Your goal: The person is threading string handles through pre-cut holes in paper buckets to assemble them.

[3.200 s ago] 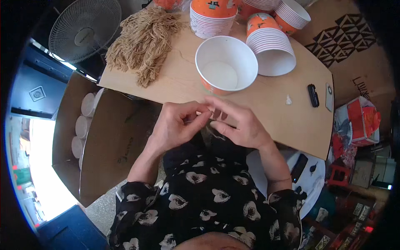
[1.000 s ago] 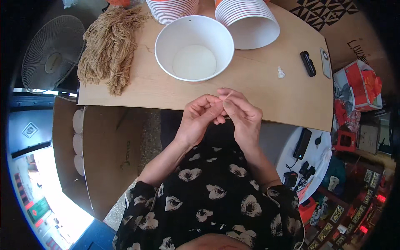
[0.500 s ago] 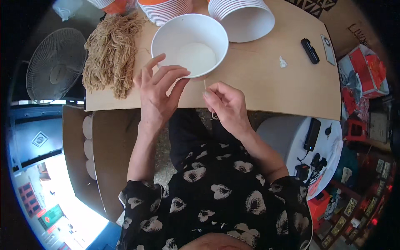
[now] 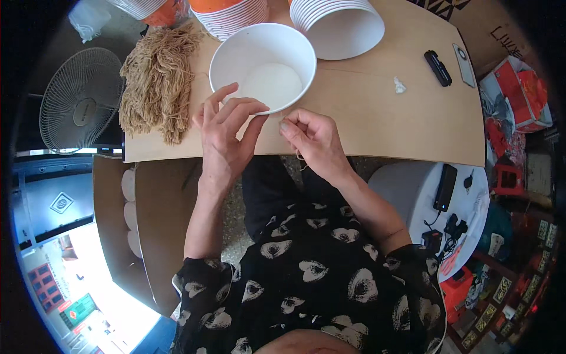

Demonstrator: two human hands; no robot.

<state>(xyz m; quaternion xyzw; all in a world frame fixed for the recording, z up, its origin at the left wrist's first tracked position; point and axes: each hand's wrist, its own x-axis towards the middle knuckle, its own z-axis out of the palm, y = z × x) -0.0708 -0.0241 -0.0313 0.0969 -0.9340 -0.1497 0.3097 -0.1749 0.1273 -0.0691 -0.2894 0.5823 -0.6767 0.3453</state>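
My left hand (image 4: 226,135) is closed on the near rim of a white paper bucket (image 4: 266,74), thumb beneath the edge and fingers over it. The bucket leans toward me, so its round white bottom shows. Just right of that rim, my right hand (image 4: 315,138) pinches a thin pale string (image 4: 302,163), whose tail hangs below the palm past the table edge. Whether the string's upper end is fixed to the bucket is too small to tell. A bundle of tan strings (image 4: 159,82) lies on the table to the left.
Stacked buckets (image 4: 339,26) lie on their side behind, beside another stack (image 4: 236,20). On the right of the table (image 4: 407,130) are a black pen-like tool (image 4: 437,68), a phone (image 4: 464,65) and crumpled white paper (image 4: 400,85). A cardboard box (image 4: 162,224) stands below left.
My right hand has shifted slightly left and up, closer to the bucket rim. The string seen above its fingers earlier hardly shows now. My left hand keeps its grip.
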